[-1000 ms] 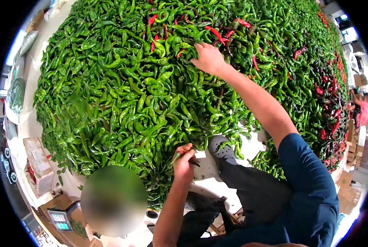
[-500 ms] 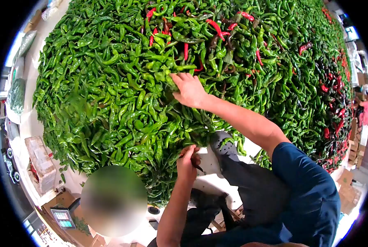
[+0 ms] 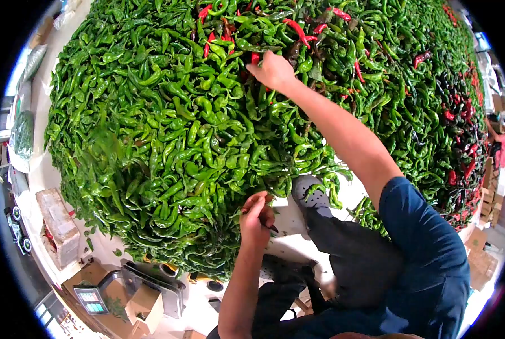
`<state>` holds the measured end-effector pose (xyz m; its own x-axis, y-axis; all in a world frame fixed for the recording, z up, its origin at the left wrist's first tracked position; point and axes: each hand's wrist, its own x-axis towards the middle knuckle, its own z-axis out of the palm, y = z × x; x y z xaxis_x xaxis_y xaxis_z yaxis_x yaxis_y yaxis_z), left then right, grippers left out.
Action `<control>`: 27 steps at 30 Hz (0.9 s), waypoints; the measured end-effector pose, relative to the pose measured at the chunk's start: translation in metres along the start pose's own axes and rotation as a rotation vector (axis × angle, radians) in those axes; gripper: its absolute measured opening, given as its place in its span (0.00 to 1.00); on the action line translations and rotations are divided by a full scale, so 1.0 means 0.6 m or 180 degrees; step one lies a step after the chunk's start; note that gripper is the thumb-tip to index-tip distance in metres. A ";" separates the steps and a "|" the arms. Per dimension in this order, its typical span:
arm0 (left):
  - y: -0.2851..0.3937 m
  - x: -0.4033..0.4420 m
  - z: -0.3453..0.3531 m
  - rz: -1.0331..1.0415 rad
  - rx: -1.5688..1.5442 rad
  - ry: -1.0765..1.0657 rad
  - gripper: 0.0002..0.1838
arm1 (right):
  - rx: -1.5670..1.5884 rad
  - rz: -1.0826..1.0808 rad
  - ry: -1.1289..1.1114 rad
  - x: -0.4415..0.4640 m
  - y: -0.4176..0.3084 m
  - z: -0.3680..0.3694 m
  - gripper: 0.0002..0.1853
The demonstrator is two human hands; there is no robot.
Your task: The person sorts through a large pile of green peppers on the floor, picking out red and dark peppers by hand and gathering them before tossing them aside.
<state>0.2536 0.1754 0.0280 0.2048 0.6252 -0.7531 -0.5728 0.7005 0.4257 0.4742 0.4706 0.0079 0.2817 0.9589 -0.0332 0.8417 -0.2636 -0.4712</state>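
Observation:
A large heap of green chili peppers (image 3: 167, 124) fills the view, with a few red ones among them. My right hand (image 3: 274, 70) reaches over the upper middle of the heap, its thumb and fingers around a red chili pepper (image 3: 255, 57) whose lower part they hide. Low at the heap's front edge, my left hand (image 3: 256, 217) has curled fingers. A thin dark pepper (image 3: 274, 229) pokes out from under them; the rest of it is hidden in the hand.
My grey clog (image 3: 306, 189) touches the heap's edge beside some loose peppers. At lower left are a scale display (image 3: 90, 299), an open cardboard box (image 3: 145, 308) and a whitish box (image 3: 58, 226). Filled bags (image 3: 23, 134) lie at far left. Another person (image 3: 502, 144) is at far right.
My right hand has moved up and slightly right across the heap, from green peppers to the red one. My left hand stays almost in place with the dark pepper.

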 end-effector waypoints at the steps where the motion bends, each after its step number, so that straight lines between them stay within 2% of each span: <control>1: 0.006 -0.005 0.012 -0.0081 0.0004 -0.0039 0.11 | 0.0056 0.0122 -0.0107 0.016 -0.004 0.005 0.17; 3: 0.003 -0.003 0.022 -0.0097 0.0133 -0.0045 0.15 | 0.0171 0.0357 -0.0327 0.037 -0.013 0.020 0.19; 6: 0.011 0.001 0.032 0.0122 0.0184 -0.0107 0.16 | 0.0208 -0.0102 -0.0623 0.016 -0.005 0.046 0.17; 8: 0.017 0.007 0.025 0.0288 0.0022 -0.0175 0.15 | 0.1044 -0.0196 -0.1732 -0.035 0.013 0.032 0.17; 10: 0.021 0.017 0.013 0.0359 -0.0010 -0.0110 0.15 | 0.0228 -0.1366 -0.1652 -0.098 0.027 -0.003 0.13; 12: 0.036 0.016 0.012 0.0345 0.0075 -0.0014 0.16 | 0.0515 -0.1219 -0.1677 -0.126 0.044 -0.016 0.12; 13: 0.040 0.018 0.010 0.0393 0.0039 -0.0048 0.17 | 0.1211 -0.0845 -0.1668 -0.136 0.054 -0.011 0.11; 16: 0.049 0.043 0.007 0.0614 -0.0125 -0.0332 0.27 | 0.0870 -0.1247 -0.1505 -0.178 0.019 -0.071 0.10; 18: 0.071 0.057 0.028 0.1004 -0.0377 -0.0850 0.31 | 0.1646 -0.0930 -0.2071 -0.191 0.005 -0.085 0.07; 19: 0.083 0.062 0.043 0.1079 -0.0420 -0.0858 0.33 | 0.2128 -0.0674 -0.2322 -0.196 -0.001 -0.089 0.07; 20: 0.096 0.067 0.054 0.1163 -0.0448 -0.0872 0.35 | 0.2613 -0.0402 -0.2551 -0.204 -0.005 -0.085 0.08; 21: 0.104 0.075 0.056 0.1186 -0.0543 -0.1061 0.35 | 0.2562 -0.0505 -0.2469 -0.206 -0.001 -0.073 0.13; 24: 0.118 0.087 0.065 0.1177 -0.0523 -0.1183 0.38 | 0.2730 -0.0121 -0.3002 -0.226 -0.014 -0.099 0.18; 25: 0.121 0.088 0.068 0.1104 -0.0542 -0.1287 0.37 | 0.3112 -0.0014 -0.3127 -0.236 -0.013 -0.095 0.22; 27: 0.123 0.086 0.073 0.0968 -0.0559 -0.1345 0.36 | 0.3191 0.0088 -0.3237 -0.240 -0.003 -0.085 0.22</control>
<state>0.2566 0.2746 0.0426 0.2895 0.8997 -0.3267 -0.7724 0.4212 0.4754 0.4555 0.3276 0.0585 -0.5156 0.7247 -0.4571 0.0449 -0.5099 -0.8590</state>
